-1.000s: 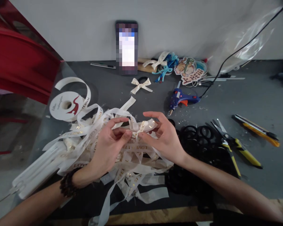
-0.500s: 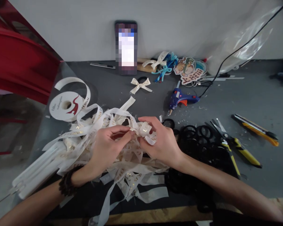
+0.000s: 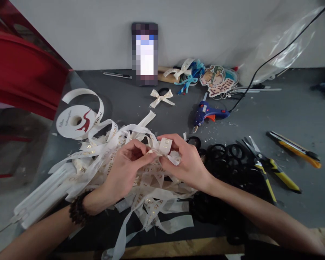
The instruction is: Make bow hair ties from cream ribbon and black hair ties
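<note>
My left hand (image 3: 124,169) and my right hand (image 3: 184,162) meet over a heap of cut cream ribbon pieces (image 3: 141,195) with gold lettering. Both pinch a small folded ribbon piece (image 3: 164,146) between their fingertips, the left from the left side, the right wrapped round its right part. A finished cream ribbon bow (image 3: 161,98) lies further back on the grey table (image 3: 287,115). The ribbon spool (image 3: 76,121) sits at the left, its loose end curling into the heap.
A blue glue gun (image 3: 207,113) with a black cable lies behind my right hand. Black hair ties (image 3: 227,153), yellow-handled scissors (image 3: 262,166) and a yellow utility knife (image 3: 294,144) lie at right. A phone (image 3: 144,54) leans on the wall. White sticks (image 3: 43,198) lie at left.
The ribbon piece was spread between both hands; my fingers have since drawn closer and folded it into a tighter bundle, with the hands shifting slightly down and left.
</note>
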Action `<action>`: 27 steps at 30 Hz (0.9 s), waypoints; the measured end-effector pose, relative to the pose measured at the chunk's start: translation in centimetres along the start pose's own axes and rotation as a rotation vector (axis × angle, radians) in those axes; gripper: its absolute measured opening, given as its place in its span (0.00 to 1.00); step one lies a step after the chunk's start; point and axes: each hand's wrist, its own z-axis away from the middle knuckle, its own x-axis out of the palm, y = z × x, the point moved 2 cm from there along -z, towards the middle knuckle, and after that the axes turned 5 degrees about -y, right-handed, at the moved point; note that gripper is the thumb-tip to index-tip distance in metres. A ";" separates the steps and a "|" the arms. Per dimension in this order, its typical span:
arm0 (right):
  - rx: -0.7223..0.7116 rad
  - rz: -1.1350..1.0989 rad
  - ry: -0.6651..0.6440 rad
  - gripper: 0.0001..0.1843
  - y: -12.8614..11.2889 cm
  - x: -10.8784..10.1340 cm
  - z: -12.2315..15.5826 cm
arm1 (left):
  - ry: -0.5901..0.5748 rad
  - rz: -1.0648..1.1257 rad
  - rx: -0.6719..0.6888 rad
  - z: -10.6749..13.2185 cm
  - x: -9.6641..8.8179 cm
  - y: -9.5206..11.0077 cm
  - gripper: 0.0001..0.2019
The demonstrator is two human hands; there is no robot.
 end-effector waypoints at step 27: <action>0.082 -0.520 -0.007 0.25 0.7 0.3 -0.5 | -0.064 -0.237 0.004 0.2 -0.7 -0.2 0.19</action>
